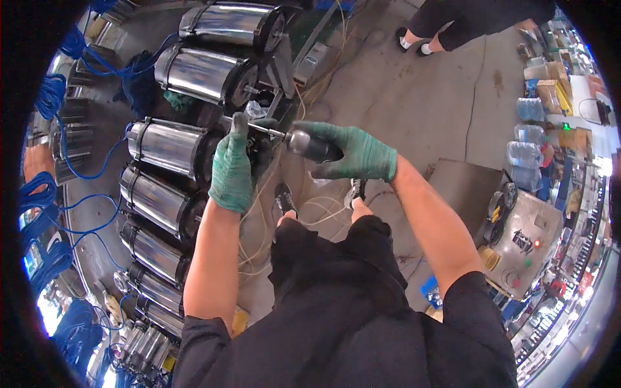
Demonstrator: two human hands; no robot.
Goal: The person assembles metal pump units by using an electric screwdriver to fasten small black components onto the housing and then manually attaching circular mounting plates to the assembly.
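Observation:
My right hand [365,152], in a green glove with dark fingers, grips a dark, rounded power screwdriver [305,145]. Its thin metal shaft [268,131] points left toward my other hand. My left hand [231,173], gloved the same way, is closed with the thumb upward, close to the shaft's tip. Something dark lies at its palm side; glove and shadow hide what it is. Just left of that hand rests a shiny metal motor-like cylinder [169,145] with black end rings, one of several lying in a row.
Blue coiled cables [50,107] hang along the left. Pale hoses [259,249] trail over the floor near my feet. A metal box with buttons [533,236] stands at right, by crowded shelves with clear bottles [525,154]. Another person [462,26] stands at the upper right.

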